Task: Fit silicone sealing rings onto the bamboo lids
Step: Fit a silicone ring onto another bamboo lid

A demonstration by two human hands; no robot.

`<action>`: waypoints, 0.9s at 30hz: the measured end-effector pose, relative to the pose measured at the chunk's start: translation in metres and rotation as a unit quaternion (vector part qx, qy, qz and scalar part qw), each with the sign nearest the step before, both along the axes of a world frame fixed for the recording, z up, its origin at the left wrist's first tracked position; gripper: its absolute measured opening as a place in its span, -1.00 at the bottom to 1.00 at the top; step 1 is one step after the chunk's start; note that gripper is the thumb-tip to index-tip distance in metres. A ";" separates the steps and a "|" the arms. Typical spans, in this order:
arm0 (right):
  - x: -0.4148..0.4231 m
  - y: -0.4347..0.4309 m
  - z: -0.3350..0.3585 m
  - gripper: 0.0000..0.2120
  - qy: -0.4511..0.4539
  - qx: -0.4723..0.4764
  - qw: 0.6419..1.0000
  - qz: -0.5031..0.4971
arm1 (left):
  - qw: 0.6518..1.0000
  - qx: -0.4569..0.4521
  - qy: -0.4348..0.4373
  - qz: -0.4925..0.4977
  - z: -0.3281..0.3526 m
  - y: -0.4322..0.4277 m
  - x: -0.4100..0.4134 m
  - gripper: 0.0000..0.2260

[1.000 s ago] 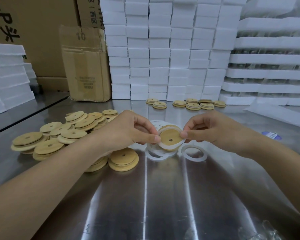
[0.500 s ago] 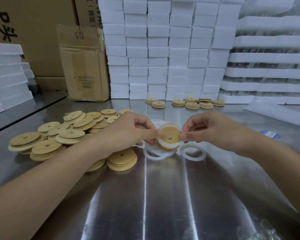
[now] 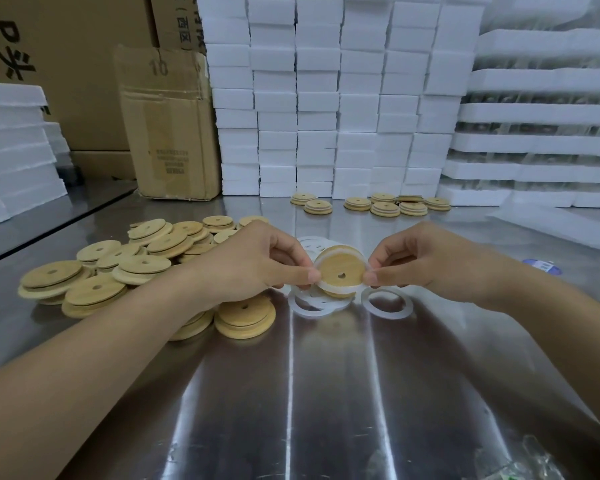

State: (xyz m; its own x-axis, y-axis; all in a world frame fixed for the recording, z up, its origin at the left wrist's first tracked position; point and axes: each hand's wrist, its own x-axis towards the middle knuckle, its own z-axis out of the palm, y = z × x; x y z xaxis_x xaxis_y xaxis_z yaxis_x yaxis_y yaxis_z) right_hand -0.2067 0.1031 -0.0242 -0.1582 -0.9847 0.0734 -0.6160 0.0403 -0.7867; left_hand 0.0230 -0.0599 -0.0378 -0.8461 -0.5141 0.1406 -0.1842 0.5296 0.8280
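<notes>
A round bamboo lid (image 3: 340, 270) with a small centre hole is held up above the steel table, a white silicone ring (image 3: 336, 291) stretched around its stepped edge. My left hand (image 3: 253, 261) pinches the lid's left side between thumb and fingers. My right hand (image 3: 426, 261) pinches its right side the same way. Loose white rings (image 3: 385, 304) lie on the table just below the lid. A pile of bare bamboo lids (image 3: 118, 268) spreads to the left, partly hidden by my left forearm.
Several lids (image 3: 385, 204) sit in a row at the back of the steel table (image 3: 326, 393). Stacked white foam blocks (image 3: 326, 98) and a cardboard box (image 3: 168, 126) stand behind. Clear plastic wrapping (image 3: 520, 459) lies at the near right.
The lid has been raised slightly and tilted between both hands, and the ring now sits more evenly round its edge. Both hands keep their pinch.
</notes>
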 end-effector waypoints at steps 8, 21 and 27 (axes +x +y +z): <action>-0.002 -0.001 -0.001 -0.93 0.015 -0.004 1.000 0.005 | 0.998 -0.056 -0.015 -0.013 0.000 -0.005 0.002 -0.92; 0.007 -0.005 -0.007 -0.90 0.023 -0.036 0.999 -0.029 | 0.992 -0.126 -0.003 0.002 -0.005 -0.006 0.000 -0.92; 0.009 -0.006 -0.006 -0.89 0.012 -0.013 0.999 -0.046 | 0.996 -0.086 -0.006 0.010 -0.004 -0.006 0.001 -0.92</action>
